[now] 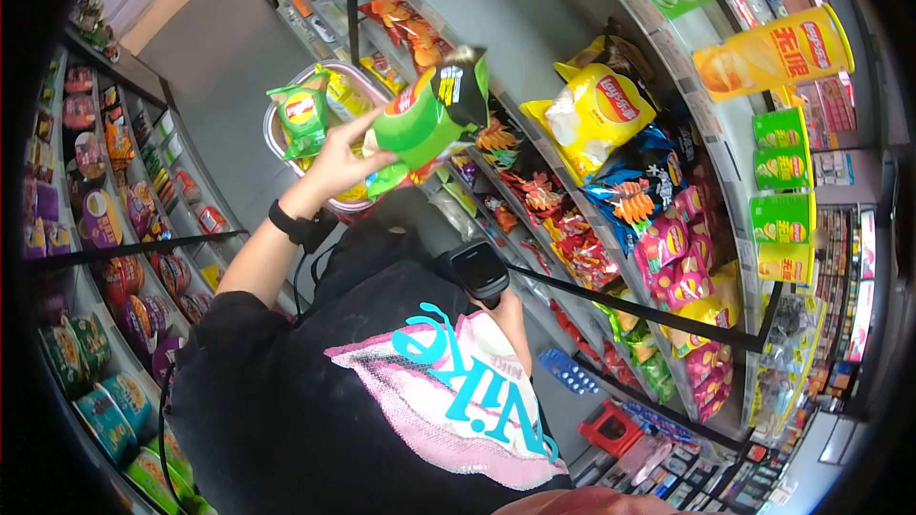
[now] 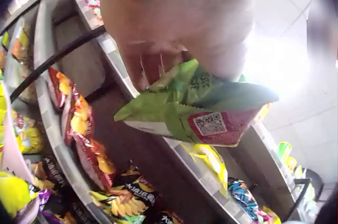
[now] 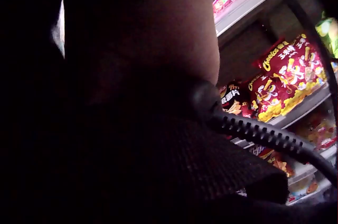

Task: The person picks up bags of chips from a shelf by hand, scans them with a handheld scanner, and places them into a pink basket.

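Inside the left grip (image 1: 348, 154) hung a green chip bag (image 1: 415, 131); any slackening risked a drop! Right grip (image 1: 510, 324) held a black device (image 1: 479, 270).

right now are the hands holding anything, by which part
In the head view, the left hand grips a green chip bag by its left end; the right hand grips a black handheld device, seemingly by its lower end.
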### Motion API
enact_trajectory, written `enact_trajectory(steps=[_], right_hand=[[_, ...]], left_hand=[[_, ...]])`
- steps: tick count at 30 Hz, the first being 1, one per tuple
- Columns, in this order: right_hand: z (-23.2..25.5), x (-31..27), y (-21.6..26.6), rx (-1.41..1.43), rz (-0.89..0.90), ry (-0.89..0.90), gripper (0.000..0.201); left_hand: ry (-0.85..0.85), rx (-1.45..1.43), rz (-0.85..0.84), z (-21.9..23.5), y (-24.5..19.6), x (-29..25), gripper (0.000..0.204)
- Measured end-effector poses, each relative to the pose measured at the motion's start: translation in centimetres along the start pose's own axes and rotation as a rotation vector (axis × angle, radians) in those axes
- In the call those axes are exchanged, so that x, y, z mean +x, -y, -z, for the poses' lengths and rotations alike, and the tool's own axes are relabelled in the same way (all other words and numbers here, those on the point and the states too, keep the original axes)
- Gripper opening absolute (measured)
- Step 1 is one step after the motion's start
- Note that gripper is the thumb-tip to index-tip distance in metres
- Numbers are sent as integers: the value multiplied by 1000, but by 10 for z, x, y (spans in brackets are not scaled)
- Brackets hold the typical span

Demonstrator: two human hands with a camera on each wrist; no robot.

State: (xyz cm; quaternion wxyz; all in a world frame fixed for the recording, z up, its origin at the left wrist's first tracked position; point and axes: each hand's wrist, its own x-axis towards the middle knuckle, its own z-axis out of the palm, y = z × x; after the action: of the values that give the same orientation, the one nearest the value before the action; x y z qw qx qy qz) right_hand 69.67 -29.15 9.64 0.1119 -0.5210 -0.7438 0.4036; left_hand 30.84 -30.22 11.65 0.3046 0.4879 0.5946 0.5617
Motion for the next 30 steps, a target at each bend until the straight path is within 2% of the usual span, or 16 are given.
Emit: enact_trajectory(steps=[3,5,7,9,13,15,16,19,21,22,23,25,26,29,30], right_hand=[[1,6,3,-29,17,42,54],[0,10,2,-40,52,61,55],[0,15,-3,-55,105,115,56],[-1,15,-5,-65,76,117,55],[2,12,8,-7,8,104,53],[5,11,11,-14,9,100,53],[6,9,12,-19,14,95,53],[8,6,18,-19,-17,90,52],[6,5,13,8,-19,79,51],[5,5,13,33,-14,70,50],[4,4,14,37,-18,65,50],[6,3,21,-4,-64,56,49],[6,3,21,0,-67,50,49],[6,2,21,-24,-44,5,48],[6,1,22,-11,-66,14,48]], left_hand=[[90,-36,66,-2,20,-28,65],[195,-31,217,0,26,-41,65],[219,81,139,-2,40,-50,67],[284,165,227,-2,49,-56,66],[278,194,311,-3,69,-54,69],[95,261,143,-1,82,-46,71],[37,320,127,2,82,-39,71],[-96,363,293,10,98,-18,69],[-199,568,208,12,127,-5,70],[-191,605,182,14,137,0,79],[-185,606,178,12,146,1,79],[-27,998,220,4,165,2,86],[74,965,255,2,187,3,90],[121,917,234,-9,201,9,88],[73,878,184,-12,192,12,79]])
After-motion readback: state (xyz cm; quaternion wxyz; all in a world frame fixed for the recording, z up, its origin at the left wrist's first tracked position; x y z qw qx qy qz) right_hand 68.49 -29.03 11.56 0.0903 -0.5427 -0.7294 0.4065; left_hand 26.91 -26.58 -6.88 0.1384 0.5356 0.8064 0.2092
